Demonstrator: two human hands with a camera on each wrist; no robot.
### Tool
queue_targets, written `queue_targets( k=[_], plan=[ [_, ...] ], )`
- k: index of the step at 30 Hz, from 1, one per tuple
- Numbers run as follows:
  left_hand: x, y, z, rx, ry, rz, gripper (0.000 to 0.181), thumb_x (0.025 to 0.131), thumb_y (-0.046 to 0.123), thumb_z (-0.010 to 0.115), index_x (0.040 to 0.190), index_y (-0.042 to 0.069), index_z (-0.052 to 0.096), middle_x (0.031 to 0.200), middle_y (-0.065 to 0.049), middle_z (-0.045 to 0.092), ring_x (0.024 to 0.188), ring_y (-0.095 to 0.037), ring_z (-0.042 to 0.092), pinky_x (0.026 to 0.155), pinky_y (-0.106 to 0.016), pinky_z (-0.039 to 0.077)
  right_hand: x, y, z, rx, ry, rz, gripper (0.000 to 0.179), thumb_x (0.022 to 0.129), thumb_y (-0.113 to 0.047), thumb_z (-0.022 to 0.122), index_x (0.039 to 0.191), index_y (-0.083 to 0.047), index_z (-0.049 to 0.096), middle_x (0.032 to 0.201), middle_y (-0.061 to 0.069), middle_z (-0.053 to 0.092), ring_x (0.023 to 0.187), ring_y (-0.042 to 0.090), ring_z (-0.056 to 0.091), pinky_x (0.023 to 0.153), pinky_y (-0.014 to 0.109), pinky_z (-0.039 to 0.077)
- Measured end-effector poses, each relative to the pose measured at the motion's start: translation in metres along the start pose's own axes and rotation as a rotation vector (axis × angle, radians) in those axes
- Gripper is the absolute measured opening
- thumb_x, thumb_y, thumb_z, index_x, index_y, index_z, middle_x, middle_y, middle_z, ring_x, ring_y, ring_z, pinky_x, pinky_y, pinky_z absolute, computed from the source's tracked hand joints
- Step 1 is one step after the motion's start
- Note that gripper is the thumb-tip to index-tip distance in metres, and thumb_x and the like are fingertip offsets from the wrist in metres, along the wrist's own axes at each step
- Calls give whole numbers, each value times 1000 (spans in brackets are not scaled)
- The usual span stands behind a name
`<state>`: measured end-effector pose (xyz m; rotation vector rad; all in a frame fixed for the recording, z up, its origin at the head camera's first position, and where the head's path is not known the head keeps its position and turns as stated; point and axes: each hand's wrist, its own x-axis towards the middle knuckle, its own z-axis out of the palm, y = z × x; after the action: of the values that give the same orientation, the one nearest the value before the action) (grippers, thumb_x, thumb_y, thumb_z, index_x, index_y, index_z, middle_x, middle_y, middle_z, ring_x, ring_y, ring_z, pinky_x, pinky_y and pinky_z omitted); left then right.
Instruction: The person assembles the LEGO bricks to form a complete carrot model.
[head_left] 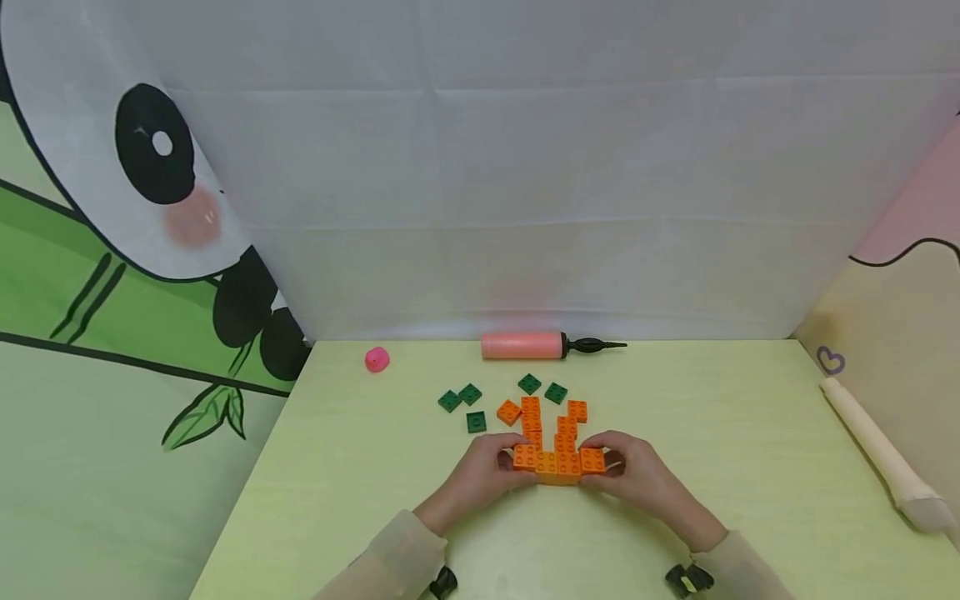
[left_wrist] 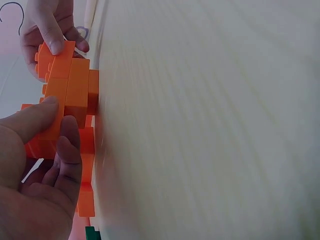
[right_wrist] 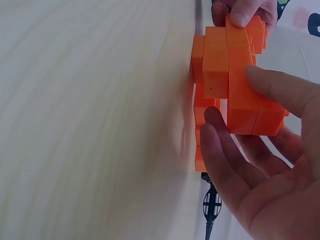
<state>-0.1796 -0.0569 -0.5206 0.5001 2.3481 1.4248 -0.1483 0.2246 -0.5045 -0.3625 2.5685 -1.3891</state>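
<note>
Both hands hold an orange assembly of toy building bricks [head_left: 558,468] near the middle of the table. At its left end, my left hand [head_left: 489,463] pinches it between thumb and fingers. My right hand [head_left: 636,468] grips the right end the same way. In the right wrist view, the thumb lies on the joined bricks [right_wrist: 242,85], with fingers curled beneath. The left wrist view shows the left thumb and fingers on either side of the assembly [left_wrist: 59,90]. Behind it are more orange bricks [head_left: 531,410], and a single orange brick [head_left: 508,412] sits to their left.
Several green bricks [head_left: 470,394] are scattered behind and left of the orange ones. At the table's back edge lie a pink hand pump [head_left: 522,346] with a black nozzle and a small pink round object [head_left: 377,359]. A white curtain [head_left: 525,167] hangs behind the table [head_left: 322,500].
</note>
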Motion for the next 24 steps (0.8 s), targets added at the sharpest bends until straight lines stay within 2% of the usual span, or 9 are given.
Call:
queue_targets(
  k=[6,11,16,20,24],
  plan=[
    [0,1,0,1,1,7,47,86,21,88,129,10,72,103,9,70,76,-11,63,70,-26,56,2,0,2,-27,4,-7,40,85,-19,89,120,-8,73,121,6,69,97,21,64,78,27,58],
    [-1,2,0,-2,-5,12,45,87,20,88,128,10,73,103,9,70,77,-10,64,71,-25,56,3,-3,1,-56,-31,-29,40,86,-27,89,118,-9,73,121,6,69,99,22,62,78,29,58],
    [-1,3,1,-13,-20,34,44,87,19,88,128,9,73,101,10,71,75,-10,65,70,-26,57,8,-7,-8,-78,-69,-28,33,96,-41,76,113,-13,75,113,-1,70,100,20,62,82,32,56],
    [-1,2,2,-13,-19,36,46,87,20,88,130,10,73,102,10,72,75,-11,66,69,-26,57,18,-8,-18,-71,-37,-16,37,106,-42,60,115,-9,75,111,1,72,99,18,63,86,36,54],
    [-1,1,1,-16,-21,26,46,87,20,88,130,9,72,103,10,71,75,-11,65,69,-26,57,35,-4,-24,-111,40,-18,28,105,-28,66,119,-5,74,107,2,72,94,17,64,84,36,55]
  ],
)
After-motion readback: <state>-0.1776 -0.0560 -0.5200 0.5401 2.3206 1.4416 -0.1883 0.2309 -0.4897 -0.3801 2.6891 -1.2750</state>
